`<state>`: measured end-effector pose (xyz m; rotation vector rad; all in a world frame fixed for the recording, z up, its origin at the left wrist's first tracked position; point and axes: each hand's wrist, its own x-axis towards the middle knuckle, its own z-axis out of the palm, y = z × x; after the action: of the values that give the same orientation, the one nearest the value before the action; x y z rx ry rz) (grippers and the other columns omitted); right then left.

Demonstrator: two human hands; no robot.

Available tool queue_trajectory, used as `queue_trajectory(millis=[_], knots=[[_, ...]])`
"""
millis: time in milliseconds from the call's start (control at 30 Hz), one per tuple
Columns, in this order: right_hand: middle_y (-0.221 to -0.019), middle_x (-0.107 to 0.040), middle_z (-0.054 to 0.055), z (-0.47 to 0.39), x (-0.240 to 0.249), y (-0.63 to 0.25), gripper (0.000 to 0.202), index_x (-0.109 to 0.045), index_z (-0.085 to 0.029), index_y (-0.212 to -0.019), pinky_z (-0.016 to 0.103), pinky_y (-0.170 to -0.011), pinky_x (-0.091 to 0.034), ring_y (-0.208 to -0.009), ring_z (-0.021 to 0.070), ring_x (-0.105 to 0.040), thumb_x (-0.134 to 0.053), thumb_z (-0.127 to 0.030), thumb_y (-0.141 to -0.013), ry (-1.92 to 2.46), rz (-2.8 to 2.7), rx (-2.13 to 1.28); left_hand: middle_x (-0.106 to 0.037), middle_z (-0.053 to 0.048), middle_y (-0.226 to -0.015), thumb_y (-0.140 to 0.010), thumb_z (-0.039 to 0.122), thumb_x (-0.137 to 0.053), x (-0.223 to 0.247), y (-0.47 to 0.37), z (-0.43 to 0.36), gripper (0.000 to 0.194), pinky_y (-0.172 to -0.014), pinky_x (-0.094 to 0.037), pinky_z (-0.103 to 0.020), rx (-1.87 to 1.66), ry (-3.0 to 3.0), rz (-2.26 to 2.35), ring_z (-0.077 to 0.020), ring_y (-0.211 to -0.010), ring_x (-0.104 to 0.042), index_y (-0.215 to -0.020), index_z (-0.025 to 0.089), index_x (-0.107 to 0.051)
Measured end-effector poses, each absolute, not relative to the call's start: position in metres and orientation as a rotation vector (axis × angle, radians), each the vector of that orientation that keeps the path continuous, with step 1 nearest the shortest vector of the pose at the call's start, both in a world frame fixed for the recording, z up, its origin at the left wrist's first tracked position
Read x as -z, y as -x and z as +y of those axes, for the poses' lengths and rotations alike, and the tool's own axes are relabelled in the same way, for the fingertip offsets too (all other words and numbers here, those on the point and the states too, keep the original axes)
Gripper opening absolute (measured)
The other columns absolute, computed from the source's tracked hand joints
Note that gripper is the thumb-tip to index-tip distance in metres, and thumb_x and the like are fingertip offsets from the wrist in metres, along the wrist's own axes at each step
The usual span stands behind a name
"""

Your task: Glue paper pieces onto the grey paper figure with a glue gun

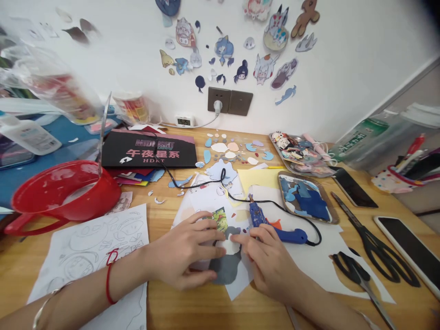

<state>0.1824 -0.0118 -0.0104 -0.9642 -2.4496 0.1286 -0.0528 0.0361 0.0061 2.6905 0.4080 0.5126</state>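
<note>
A dark grey cut-out piece (225,270), with a smaller pale piece (232,246) lying on it, rests on white paper (237,289) between my hands. My left hand (187,250) lies over its left side, fingers spread, several fingertips touching the pieces. From the right, my right hand (264,250) presses its outstretched index fingertip at the pale piece's upper edge. Its other fingers are curled, and nothing shows in them. Just beyond that hand lies a blue glue gun (288,235) with a black cord. A colourful printed scrap (220,219) sits beyond my left fingers.
Large black scissors (374,250), smaller scissors (354,270) and two phones (357,187) lie at the right. A tray of blue scraps (309,197) stands behind. At the left are a red bowl (68,183) and a drawing sheet (103,229). Small cut-outs (220,147) are spread near the wall.
</note>
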Motion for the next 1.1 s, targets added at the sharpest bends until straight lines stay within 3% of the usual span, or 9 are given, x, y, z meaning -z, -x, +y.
queue_trajectory(millis=[233, 567, 767, 933, 1100], knots=[[-0.099, -0.068, 0.003, -0.011, 0.005, -0.182, 0.026, -0.05, -0.019, -0.077, 0.038, -0.08, -0.036, -0.082, 0.0198, -0.046, -0.039, 0.004, -0.071, 0.922, -2.325, -0.021, -0.066, -0.008, -0.098, -0.081, 0.025, -0.055, -0.003, 0.057, 0.032, 0.029, -0.097, -0.033, -0.046, -0.586, -2.758, 0.396, -0.0262, -0.1, -0.054, -0.108, 0.017, -0.062], [-0.093, -0.067, 0.004, -0.012, 0.008, -0.183, 0.023, -0.049, -0.017, -0.081, 0.039, -0.079, -0.036, -0.081, 0.0195, -0.044, -0.04, 0.003, -0.077, 0.928, -2.389, -0.132, -0.068, -0.008, -0.095, -0.082, 0.02, -0.052, -0.004, 0.055, 0.033, 0.03, -0.099, -0.033, -0.044, -0.593, -2.744, 0.391, -0.0242, -0.097, -0.056, -0.11, 0.015, -0.059], [-0.085, -0.058, 0.006, -0.007, 0.002, -0.181, 0.02, -0.044, -0.018, -0.074, 0.035, -0.073, -0.041, -0.08, 0.0176, -0.046, -0.044, 0.001, -0.08, 0.984, -2.233, -0.235, -0.068, -0.008, -0.095, -0.082, 0.018, -0.053, -0.006, 0.055, 0.035, 0.031, -0.096, -0.035, -0.043, -0.662, -2.648, 0.44, -0.0239, -0.098, -0.055, -0.112, 0.015, -0.057], [-0.08, -0.057, 0.004, -0.003, 0.002, -0.182, 0.021, -0.051, -0.018, -0.081, 0.027, -0.066, -0.046, -0.075, 0.0141, -0.053, -0.043, 0.001, -0.083, 1.006, -2.103, -0.377, -0.062, -0.007, -0.087, -0.089, 0.012, -0.043, -0.005, 0.056, 0.039, 0.016, -0.085, -0.041, -0.036, -0.701, -2.411, 0.58, -0.0189, -0.088, -0.053, -0.096, 0.016, -0.057], [-0.078, -0.064, 0.003, 0.003, -0.013, -0.183, 0.015, -0.062, -0.019, -0.087, 0.026, -0.064, -0.05, -0.072, 0.0144, -0.06, -0.053, -0.007, -0.084, 1.041, -2.058, -0.289, -0.053, -0.004, -0.081, -0.097, 0.026, -0.028, -0.006, 0.051, 0.038, 0.025, -0.072, -0.044, -0.029, -0.709, -2.027, 0.781, -0.0155, -0.076, -0.049, -0.083, 0.017, -0.048]])
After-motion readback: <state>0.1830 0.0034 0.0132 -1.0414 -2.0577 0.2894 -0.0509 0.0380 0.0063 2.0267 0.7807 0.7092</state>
